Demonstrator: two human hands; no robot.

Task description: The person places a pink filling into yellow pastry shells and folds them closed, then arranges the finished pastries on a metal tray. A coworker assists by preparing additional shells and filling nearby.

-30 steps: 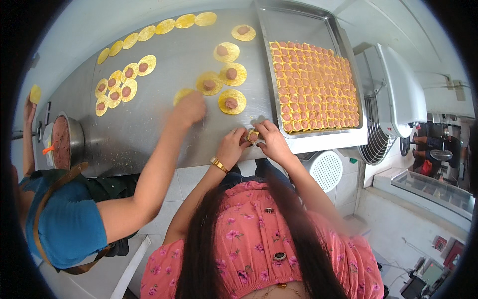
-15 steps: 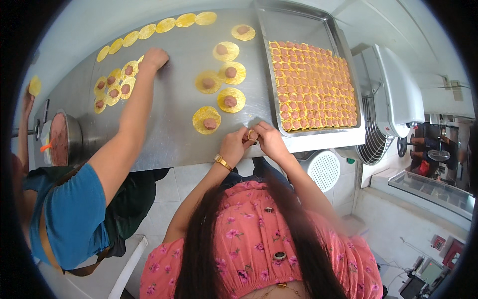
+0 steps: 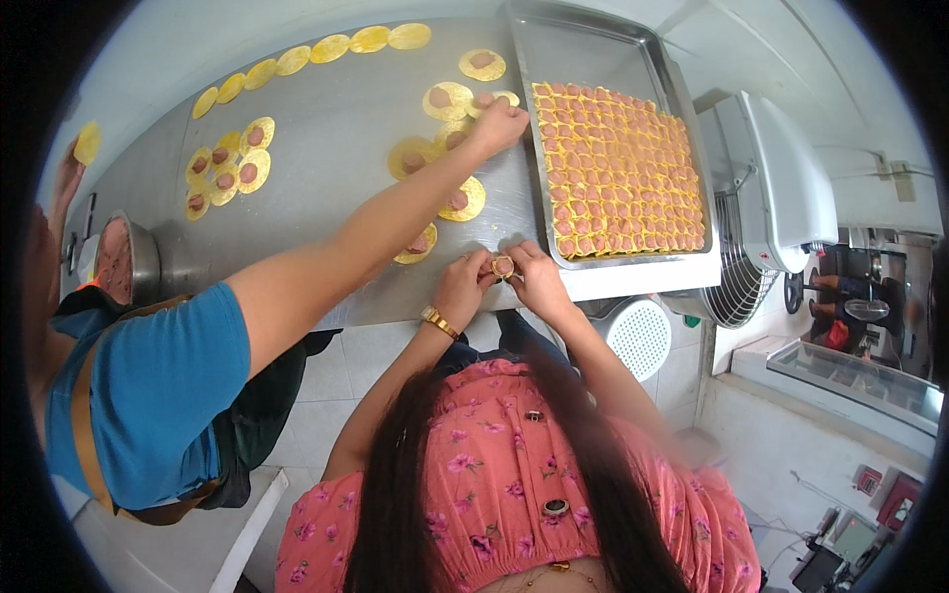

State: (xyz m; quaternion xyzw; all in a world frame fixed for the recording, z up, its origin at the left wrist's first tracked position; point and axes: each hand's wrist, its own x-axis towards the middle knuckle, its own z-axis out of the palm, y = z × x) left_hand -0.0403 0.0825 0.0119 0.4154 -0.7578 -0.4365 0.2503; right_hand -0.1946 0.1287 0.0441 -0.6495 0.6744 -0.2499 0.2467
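Observation:
Over the table's front edge, my left hand (image 3: 461, 293) and my right hand (image 3: 541, 284) pinch a small open-topped dumpling (image 3: 503, 266) between them. Its yellow wrapper is gathered around pink meat filling. Just beyond my hands lie several round yellow wrappers topped with meat, among them one wrapper (image 3: 474, 201) and a farther one (image 3: 482, 65). A co-worker's hand (image 3: 502, 127) reaches across from the left and touches another filled wrapper (image 3: 507, 100) near the tray. That arm partly covers some of the nearer wrappers.
To the right, a metal tray (image 3: 581, 44) holds tight rows of dumplings (image 3: 623, 168). More filled wrappers (image 3: 225, 180) and a row of plain wrappers (image 3: 293, 60) lie on the steel table (image 3: 326, 119). A meat-filled bowl (image 3: 146, 265) stands far left; a white stool (image 3: 636, 339) stands below the tray.
The co-worker's arm has swung right from the left group of wrappers, and a filled wrapper now lies under that hand. Between my fingers, the dumpling's meat top shows more fully.

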